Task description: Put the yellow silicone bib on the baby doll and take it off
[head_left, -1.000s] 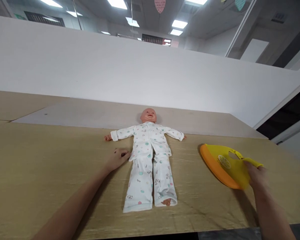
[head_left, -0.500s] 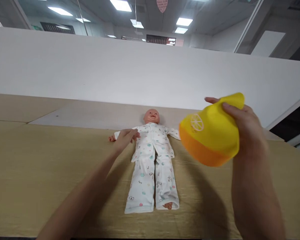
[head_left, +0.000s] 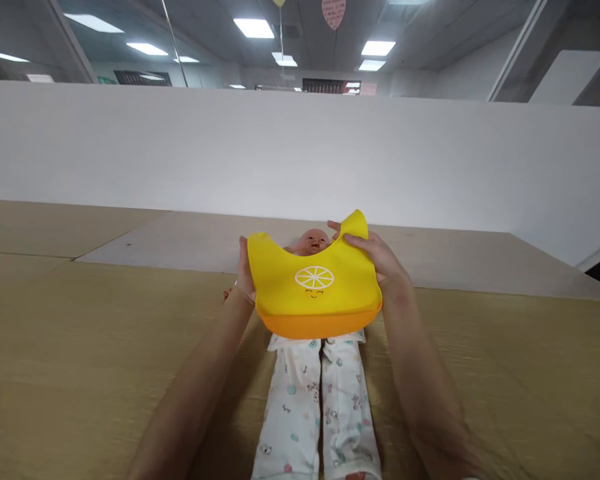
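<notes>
A yellow baby bib [head_left: 280,287] with an orange pocket and a lemon-slice print is spread between my hands. My left hand [head_left: 245,270] grips its left side, with the fingers mostly hidden behind it. Near the upper right strap, my right hand [head_left: 380,257] pinches the bib, thumb in front. Behind and below the bib a baby doll [head_left: 293,400] lies on its back in white patterned pyjamas. Its head shows through the bib's neck curve, while the chest and most of the arms are covered from view. I cannot tell whether the bib touches the doll.
The doll lies on a tan padded surface [head_left: 105,347], with a greyish strip [head_left: 180,243] along the back. A white low wall [head_left: 205,153] rises behind it, topped by glass panels. A heart-shaped pink note [head_left: 334,12] hangs on the glass.
My right hand has brought the bib leftward from the right side to over the doll's chest. My left hand, empty before, now holds the bib's other side, and the bib is spread out facing me.
</notes>
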Demonstrator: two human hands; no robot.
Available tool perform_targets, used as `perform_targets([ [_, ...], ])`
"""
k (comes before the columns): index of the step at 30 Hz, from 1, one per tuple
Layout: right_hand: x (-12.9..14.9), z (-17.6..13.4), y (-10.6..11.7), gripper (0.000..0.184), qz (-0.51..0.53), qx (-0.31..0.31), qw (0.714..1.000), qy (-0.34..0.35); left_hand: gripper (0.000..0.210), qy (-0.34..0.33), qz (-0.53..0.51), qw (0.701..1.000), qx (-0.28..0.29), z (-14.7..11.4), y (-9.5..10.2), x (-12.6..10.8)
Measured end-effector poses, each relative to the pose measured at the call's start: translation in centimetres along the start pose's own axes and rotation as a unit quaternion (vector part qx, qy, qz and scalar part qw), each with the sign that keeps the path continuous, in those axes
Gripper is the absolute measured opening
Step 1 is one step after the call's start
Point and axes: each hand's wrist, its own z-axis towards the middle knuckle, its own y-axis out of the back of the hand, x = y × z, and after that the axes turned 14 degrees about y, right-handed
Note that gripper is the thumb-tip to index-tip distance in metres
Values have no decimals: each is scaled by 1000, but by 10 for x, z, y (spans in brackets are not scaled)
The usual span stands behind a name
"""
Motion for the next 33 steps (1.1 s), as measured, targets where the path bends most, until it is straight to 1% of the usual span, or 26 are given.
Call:
perform_targets([
  [1,-7,5,5,58,-2,-15,1000,-4,105,-4,-20,1000,-8,0,7,0],
  [2,-13,9,10,58,-5,-30,1000,-8,103,-5,-34,999,-30,1,13,1],
  [3,-19,13,15,58,-8,-43,999,-11,90,0,-36,997,-65,3,20,1],
  [5,-30,20,26,53,-22,-66,997,-21,62,31,-20,991,-132,11,30,4],
  [6,-35,23,31,49,-31,-74,996,-28,56,48,-12,986,-157,17,33,5],
  [9,-47,29,46,37,-46,-87,994,-45,50,61,0,975,-213,31,38,9],
  [11,-51,31,53,35,-58,-89,993,-44,47,51,12,968,-247,36,38,11],
  [12,-51,32,54,35,-66,-92,993,-44,46,46,19,966,-253,37,38,11],
  [14,-49,32,53,35,-72,-100,991,-55,45,37,31,969,-244,37,37,11],
  [17,-40,31,44,35,-61,-107,990,-62,46,21,47,972,-230,35,33,6],
  [20,-37,32,37,34,-48,-101,993,-31,46,12,68,965,-253,35,30,1],
  [22,-43,35,39,33,-65,-109,992,-16,43,9,85,958,-274,38,31,0],
  [25,-62,40,50,29,-147,-134,980,-19,35,16,123,942,-313,46,36,1],
  [27,-73,42,56,24,-191,-146,970,-38,31,19,138,933,-332,53,42,2],
  [30,-82,39,54,17,-197,-165,964,-67,32,14,132,930,-343,61,51,6],
  [33,-83,36,47,13,-187,-166,966,-70,34,11,144,927,-345,66,63,10],
])
